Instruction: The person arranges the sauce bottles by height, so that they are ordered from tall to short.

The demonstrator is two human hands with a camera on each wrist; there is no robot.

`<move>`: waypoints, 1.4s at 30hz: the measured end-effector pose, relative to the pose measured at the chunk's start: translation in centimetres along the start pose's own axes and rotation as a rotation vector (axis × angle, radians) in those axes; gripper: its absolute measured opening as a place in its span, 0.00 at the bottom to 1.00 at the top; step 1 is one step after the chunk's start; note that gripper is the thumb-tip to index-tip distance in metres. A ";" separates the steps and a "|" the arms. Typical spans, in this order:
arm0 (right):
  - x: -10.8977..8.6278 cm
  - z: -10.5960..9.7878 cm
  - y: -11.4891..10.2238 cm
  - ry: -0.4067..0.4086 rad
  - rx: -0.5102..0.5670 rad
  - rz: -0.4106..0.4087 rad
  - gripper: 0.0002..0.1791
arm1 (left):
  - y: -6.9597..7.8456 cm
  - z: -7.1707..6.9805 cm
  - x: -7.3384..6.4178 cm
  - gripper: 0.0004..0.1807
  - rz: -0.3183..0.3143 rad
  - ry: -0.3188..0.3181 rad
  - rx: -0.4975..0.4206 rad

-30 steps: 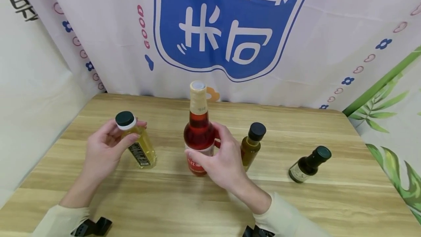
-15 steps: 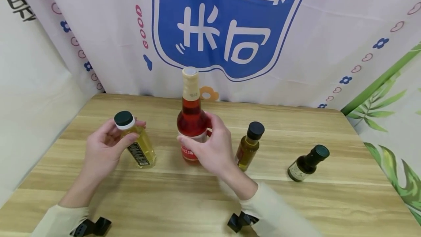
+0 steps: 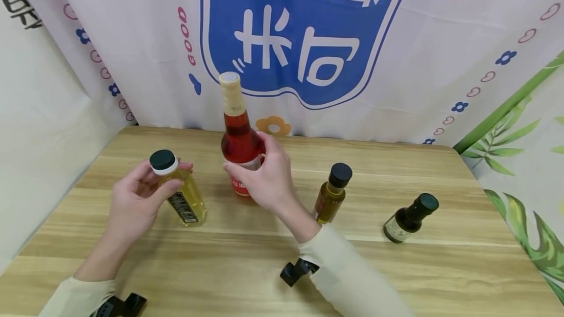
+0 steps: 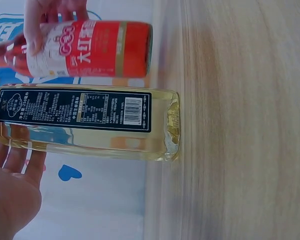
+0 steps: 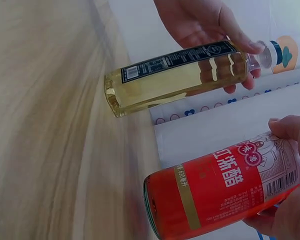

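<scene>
My left hand [image 3: 134, 202] grips the upper part of a clear square bottle of pale yellow liquid [image 3: 190, 202], which has a dark green cap and a black label. Its base [image 4: 171, 127] meets the wooden surface in the left wrist view. With thumb and fingers around its middle, my right hand [image 3: 270, 177] holds a tall red vinegar bottle [image 3: 241, 147]. That bottle has a cream-wrapped neck and a red-and-white label [image 5: 235, 170]. It leans slightly left, right of the yellow bottle and apart from it, its base close over the table.
An oil bottle with a black cap [image 3: 330, 202] stands behind the right forearm. Farther right is a small dark bottle with a green cap [image 3: 405, 221]. A printed white cloth [image 3: 396, 87] hangs behind the wooden table [image 3: 220, 268].
My right hand has moved left and toward the back with the red vinegar bottle, nearer to the yellow bottle. The left hand keeps its grip in the same place.
</scene>
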State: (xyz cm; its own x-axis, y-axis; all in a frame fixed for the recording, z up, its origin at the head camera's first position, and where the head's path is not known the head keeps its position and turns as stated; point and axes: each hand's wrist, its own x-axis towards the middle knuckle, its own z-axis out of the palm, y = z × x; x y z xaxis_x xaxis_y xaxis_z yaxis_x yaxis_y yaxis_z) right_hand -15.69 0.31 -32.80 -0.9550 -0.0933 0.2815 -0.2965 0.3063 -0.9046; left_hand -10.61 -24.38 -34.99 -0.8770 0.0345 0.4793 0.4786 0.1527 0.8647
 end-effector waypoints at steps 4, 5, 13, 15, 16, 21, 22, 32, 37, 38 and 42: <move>1.0 0.8 0.0 -0.006 -0.028 -0.030 0.41 | 0.0 -0.1 0.0 0.19 0.017 -0.003 -0.015; 1.2 1.0 0.1 -0.005 -0.042 -0.038 0.41 | 0.0 -0.1 0.0 0.20 0.021 -0.004 -0.013; 3.0 2.0 0.0 -0.031 -0.067 -0.027 0.41 | -0.1 -0.1 0.0 0.21 0.034 -0.017 -0.023; 3.4 2.2 -0.1 -0.042 -0.049 -0.012 0.41 | -0.2 -0.1 0.0 0.21 0.035 -0.020 -0.027; 3.6 2.3 -0.2 -0.045 -0.042 -0.004 0.41 | -0.2 -0.1 0.0 0.21 0.036 -0.022 -0.030; 4.7 3.0 -0.2 -0.042 -0.028 0.045 0.41 | -0.3 -0.2 0.1 0.21 0.046 -0.027 -0.052; 5.0 3.1 -0.2 -0.041 -0.028 0.054 0.41 | -0.3 -0.2 0.1 0.21 0.046 -0.027 -0.053; 6.6 4.0 1.0 -0.001 -0.005 0.052 0.41 | -0.2 -0.1 0.0 0.21 0.026 -0.019 -0.070; 7.0 4.3 1.6 0.012 -0.002 0.047 0.41 | -0.1 -0.1 0.0 0.21 0.019 -0.019 -0.047; 7.1 4.3 1.6 0.012 -0.001 0.048 0.41 | -0.1 -0.1 0.0 0.21 0.020 -0.019 -0.046; 7.3 4.5 2.0 0.021 0.001 0.065 0.41 | -0.1 0.0 0.0 0.21 0.022 -0.017 -0.038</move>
State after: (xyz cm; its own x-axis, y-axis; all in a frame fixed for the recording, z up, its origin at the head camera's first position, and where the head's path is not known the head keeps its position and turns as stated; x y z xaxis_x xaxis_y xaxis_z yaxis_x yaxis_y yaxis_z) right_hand -23.27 -3.99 -33.97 -0.9720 -0.0534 0.2286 -0.2338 0.3101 -0.9215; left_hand -10.62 -24.44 -35.11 -0.8667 0.0547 0.4959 0.4988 0.1136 0.8592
